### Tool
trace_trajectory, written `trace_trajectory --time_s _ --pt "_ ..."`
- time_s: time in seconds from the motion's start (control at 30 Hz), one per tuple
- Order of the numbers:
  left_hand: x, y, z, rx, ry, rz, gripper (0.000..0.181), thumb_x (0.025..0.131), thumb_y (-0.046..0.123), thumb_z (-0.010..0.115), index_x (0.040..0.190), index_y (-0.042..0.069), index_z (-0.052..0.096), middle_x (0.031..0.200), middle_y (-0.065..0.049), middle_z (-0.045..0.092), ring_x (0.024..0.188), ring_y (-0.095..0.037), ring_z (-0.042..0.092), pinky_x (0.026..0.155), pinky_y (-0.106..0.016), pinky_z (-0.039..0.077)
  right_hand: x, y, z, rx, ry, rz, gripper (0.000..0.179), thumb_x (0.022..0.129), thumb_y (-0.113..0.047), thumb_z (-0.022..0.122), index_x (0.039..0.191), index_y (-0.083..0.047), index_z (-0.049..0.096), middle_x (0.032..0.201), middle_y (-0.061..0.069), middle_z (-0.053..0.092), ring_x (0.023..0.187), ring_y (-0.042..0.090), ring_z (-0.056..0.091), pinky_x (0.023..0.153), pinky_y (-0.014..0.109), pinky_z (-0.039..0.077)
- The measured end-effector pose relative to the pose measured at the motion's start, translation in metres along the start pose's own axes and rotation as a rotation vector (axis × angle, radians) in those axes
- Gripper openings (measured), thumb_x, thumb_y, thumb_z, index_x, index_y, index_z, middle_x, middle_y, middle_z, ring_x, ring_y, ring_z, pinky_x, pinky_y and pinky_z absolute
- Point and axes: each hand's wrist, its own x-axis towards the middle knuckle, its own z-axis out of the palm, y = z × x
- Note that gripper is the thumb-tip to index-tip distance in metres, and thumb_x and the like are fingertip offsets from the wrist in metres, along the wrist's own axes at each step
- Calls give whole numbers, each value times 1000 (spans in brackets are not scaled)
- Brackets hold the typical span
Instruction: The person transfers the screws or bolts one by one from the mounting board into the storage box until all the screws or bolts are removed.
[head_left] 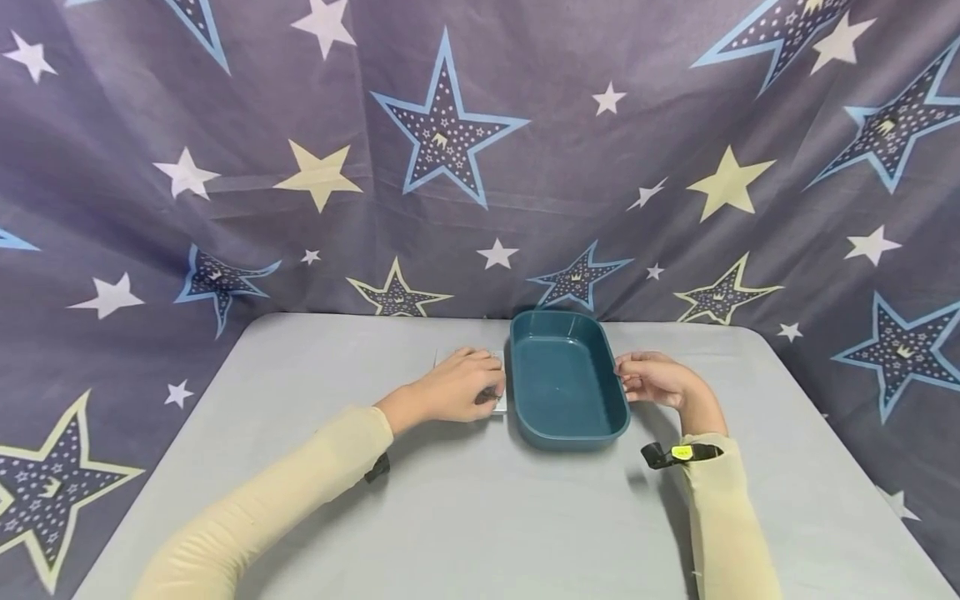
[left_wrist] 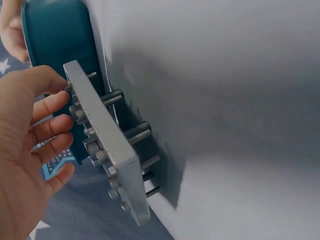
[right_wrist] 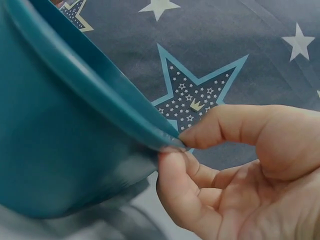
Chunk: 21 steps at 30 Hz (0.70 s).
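A silvery metal plate [left_wrist: 107, 125] with several bolts through it sits beside the basin; bolt heads [left_wrist: 92, 147] show on the hand's side and threaded shanks [left_wrist: 137, 132] stick out toward the table. My left hand [head_left: 463, 385] is over this plate, thumb and index finger pinching a small bolt [left_wrist: 69, 87] near one end. The other fingers are loosely bent and apart from the plate. A teal plastic basin [head_left: 562, 379] stands to the plate's right, its inside bare. With thumb and index finger, my right hand [right_wrist: 235, 170] pinches the basin's right rim [right_wrist: 167, 137].
Both things stand toward the back of a light grey table [head_left: 480, 517]. Behind it hangs a dark curtain [head_left: 585, 192] with a star pattern. A black strap [head_left: 663, 454] is round the right wrist.
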Motion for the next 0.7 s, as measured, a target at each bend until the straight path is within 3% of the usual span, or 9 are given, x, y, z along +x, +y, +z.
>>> trace_trajectory --time_s 0.33,0.6,0.7 --pt "13 3 -4 202 -107 107 4 89 24 62 91 21 60 91 6 58 88 -15 49 86 -37 42 0 -2 0 -65 38 -13 22 94 -1 44 116 3 44 78 -7 57 70 4 59 70 23 57" --pt "17 2 -5 333 -174 203 24 98 31 57 116 20 67 114 2 67 102 -19 56 92 -42 44 1 -2 -2 -76 27 -17 20 95 -2 44 114 3 45 79 -6 56 71 5 57 70 23 56" --pt "17 1 -6 365 -162 248 26 98 32 57 119 21 68 116 1 67 104 -19 56 93 -43 45 1 -2 -4 -76 33 -15 18 95 -2 43 113 2 46 78 -7 55 70 5 57 69 23 55"
